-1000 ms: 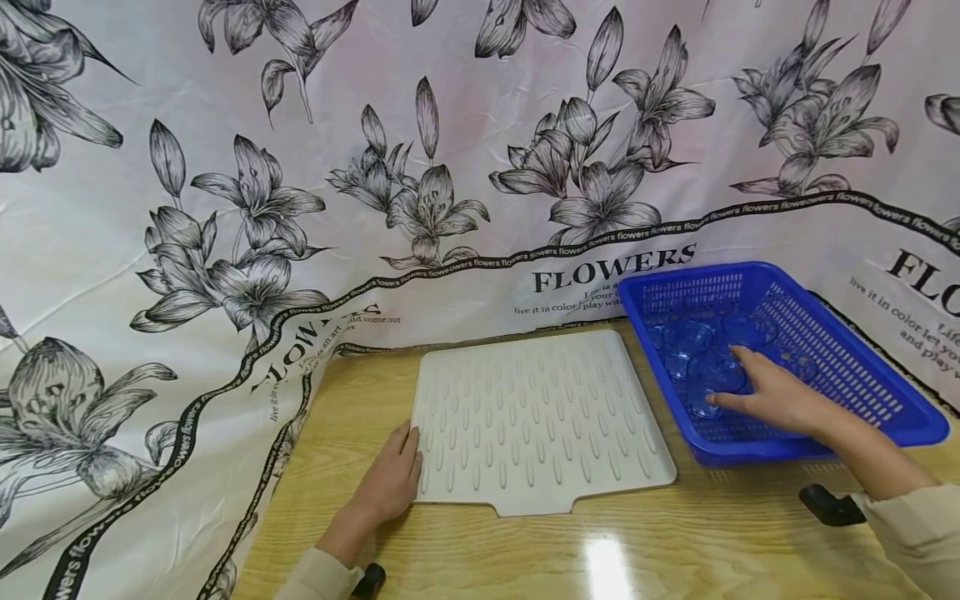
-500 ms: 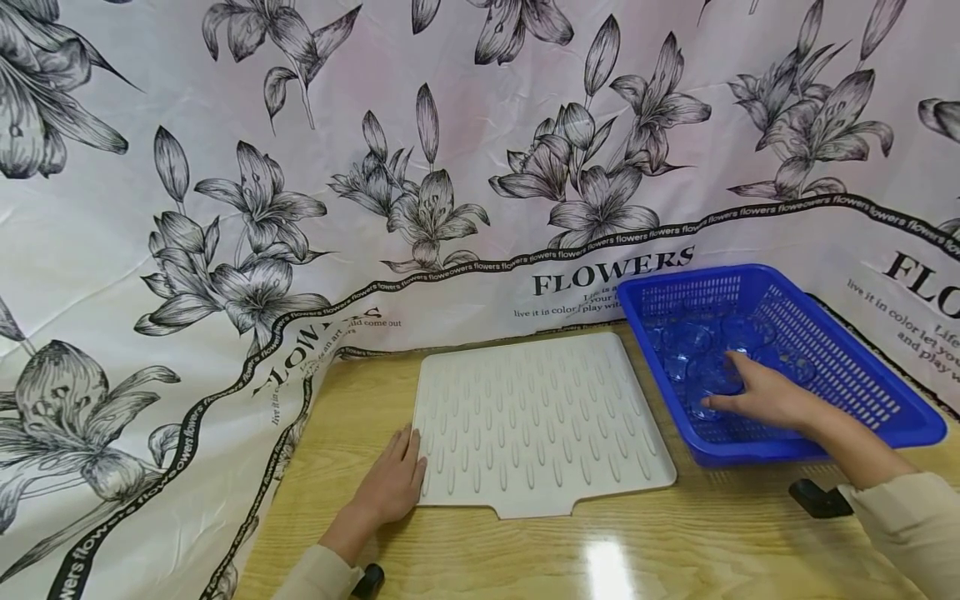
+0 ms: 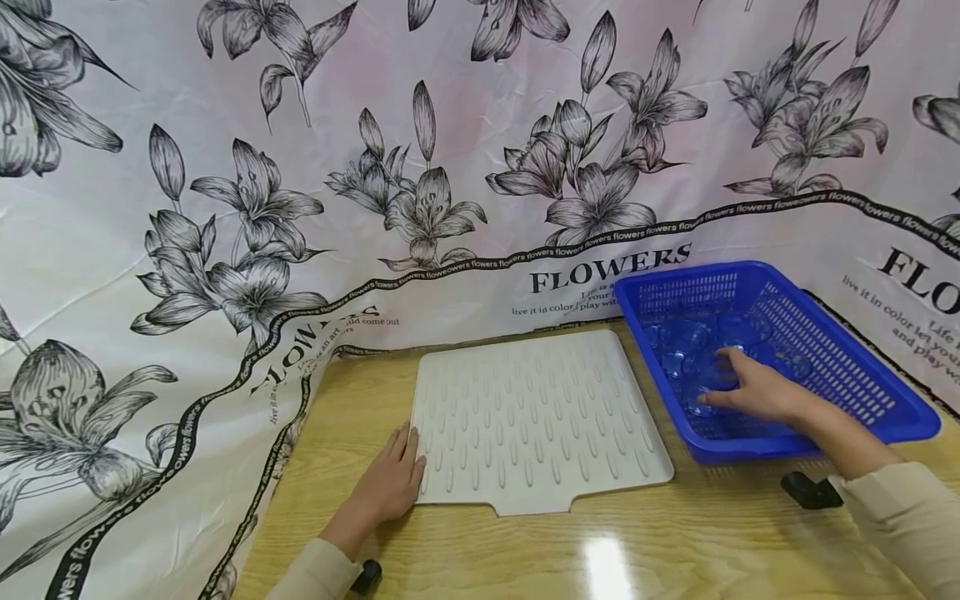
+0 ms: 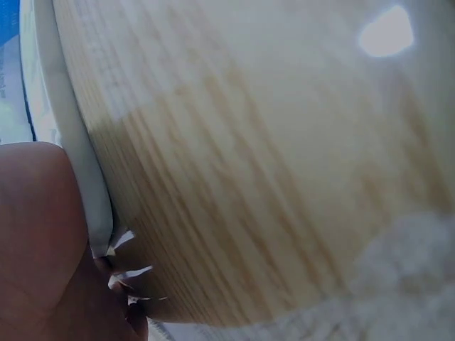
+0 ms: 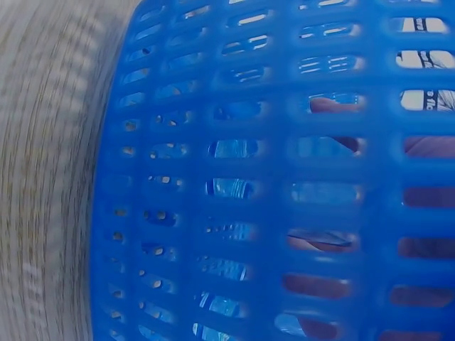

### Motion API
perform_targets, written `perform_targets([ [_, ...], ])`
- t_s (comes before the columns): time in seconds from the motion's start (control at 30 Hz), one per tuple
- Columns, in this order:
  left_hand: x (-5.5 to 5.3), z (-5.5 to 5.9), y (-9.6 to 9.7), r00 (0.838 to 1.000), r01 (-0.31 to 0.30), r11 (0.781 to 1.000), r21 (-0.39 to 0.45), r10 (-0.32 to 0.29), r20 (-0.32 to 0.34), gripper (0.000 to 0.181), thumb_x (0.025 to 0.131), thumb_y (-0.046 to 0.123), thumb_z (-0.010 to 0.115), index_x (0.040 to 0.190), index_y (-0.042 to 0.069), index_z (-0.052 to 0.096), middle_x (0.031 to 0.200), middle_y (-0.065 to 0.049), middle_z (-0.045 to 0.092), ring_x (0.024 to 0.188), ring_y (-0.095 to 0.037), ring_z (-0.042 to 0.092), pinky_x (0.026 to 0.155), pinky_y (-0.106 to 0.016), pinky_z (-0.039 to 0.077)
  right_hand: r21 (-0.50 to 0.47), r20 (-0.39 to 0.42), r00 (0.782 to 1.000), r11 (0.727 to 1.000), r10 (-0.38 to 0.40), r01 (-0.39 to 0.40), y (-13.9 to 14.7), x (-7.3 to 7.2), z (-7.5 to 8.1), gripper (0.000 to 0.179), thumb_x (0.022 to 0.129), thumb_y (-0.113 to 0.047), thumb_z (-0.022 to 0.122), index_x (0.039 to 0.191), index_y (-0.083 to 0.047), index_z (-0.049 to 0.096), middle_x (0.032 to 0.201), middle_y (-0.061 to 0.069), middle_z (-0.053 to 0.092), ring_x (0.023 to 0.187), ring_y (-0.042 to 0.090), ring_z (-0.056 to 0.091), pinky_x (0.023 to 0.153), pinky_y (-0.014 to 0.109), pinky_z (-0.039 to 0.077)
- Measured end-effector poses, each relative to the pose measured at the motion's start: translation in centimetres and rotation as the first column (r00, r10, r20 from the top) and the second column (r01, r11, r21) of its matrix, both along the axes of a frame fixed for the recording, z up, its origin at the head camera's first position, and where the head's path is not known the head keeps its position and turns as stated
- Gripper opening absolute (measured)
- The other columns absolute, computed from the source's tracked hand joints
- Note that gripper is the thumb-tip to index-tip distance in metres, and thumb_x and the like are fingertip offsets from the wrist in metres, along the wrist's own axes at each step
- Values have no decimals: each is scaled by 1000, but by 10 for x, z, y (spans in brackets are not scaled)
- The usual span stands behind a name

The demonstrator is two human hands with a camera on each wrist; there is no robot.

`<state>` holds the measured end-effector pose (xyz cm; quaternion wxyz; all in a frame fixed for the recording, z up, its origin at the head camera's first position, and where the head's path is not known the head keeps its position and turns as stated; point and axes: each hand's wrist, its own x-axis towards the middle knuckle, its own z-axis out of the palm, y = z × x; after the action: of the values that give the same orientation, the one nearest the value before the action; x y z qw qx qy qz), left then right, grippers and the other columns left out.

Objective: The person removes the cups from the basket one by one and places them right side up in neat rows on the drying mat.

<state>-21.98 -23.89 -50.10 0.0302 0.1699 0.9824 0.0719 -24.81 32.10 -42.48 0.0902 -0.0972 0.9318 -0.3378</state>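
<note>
My left hand rests with extended fingers along the left edge of a white drying tray with raised oval ridges. In the left wrist view, the thumb lies against the tray's pale rim. Inside the blue basket, my right hand has thumb and fingers around a clear glass. Through the basket's slots, the right wrist view gives glimpses of the fingers and clear glass. Their exact contact is partly hidden.
Several other clear glasses stand in the basket, beyond and beside the right hand. Tray and basket sit close together on a wood-grain table. A flower-printed cloth hangs behind and at the left.
My right hand has shifted slightly to the left within the basket, staying at the same glass. The left hand keeps its place at the tray's edge.
</note>
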Motion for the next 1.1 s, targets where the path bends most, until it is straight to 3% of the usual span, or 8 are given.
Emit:
perform_targets([
  [0.2, 2, 3, -1, 1000, 7, 1000, -7, -7, 20, 58, 113, 26, 32, 157, -12, 25, 164, -32, 19, 152, -47, 21, 123, -55, 22, -41, -2, 1000, 999, 3, -3, -2, -2, 2, 94, 98, -33, 72, 148, 22, 16, 144, 47, 34, 127, 65, 40, 93, 67, 48],
  [0.43, 2, -1, -3, 1000, 0, 999, -32, 0, 8, 60, 114, 29, 29, 158, -11, 23, 165, -29, 18, 153, -45, 20, 123, -52, 23, -78, -27, 999, 997, -21, 19, -5, 2, 7, 93, 97, -38, 72, 150, 17, 20, 145, 41, 38, 125, 59, 46, 87, 60, 53],
  [0.7, 4, -2, -4, 1000, -11, 999, -31, 11, 13, 60, 113, 30, 30, 158, -10, 24, 165, -29, 19, 152, -45, 22, 122, -54, 25, -117, -58, 997, 993, -40, 33, -12, 7, 17, 91, 96, -38, 73, 154, 12, 22, 146, 35, 43, 128, 55, 46, 89, 63, 51],
  [0.9, -2, -1, -2, 1000, -8, 1000, -29, 8, -9, 59, 113, 29, 33, 158, -9, 27, 165, -28, 22, 152, -45, 24, 122, -54, 26, -128, -87, 994, 990, -68, 57, -16, 8, 26, 96, 95, -42, 73, 156, 10, 20, 147, 34, 42, 128, 53, 44, 91, 64, 48],
  [1.1, -8, -11, -7, 1000, -14, 996, -84, 12, -17, 62, 113, 35, 31, 160, -6, 25, 167, -24, 19, 154, -40, 22, 123, -50, 26, -144, -97, 992, 988, -76, 62, -21, 8, 30, 97, 94, -45, 75, 156, 8, 22, 147, 32, 43, 129, 51, 45, 93, 65, 46],
])
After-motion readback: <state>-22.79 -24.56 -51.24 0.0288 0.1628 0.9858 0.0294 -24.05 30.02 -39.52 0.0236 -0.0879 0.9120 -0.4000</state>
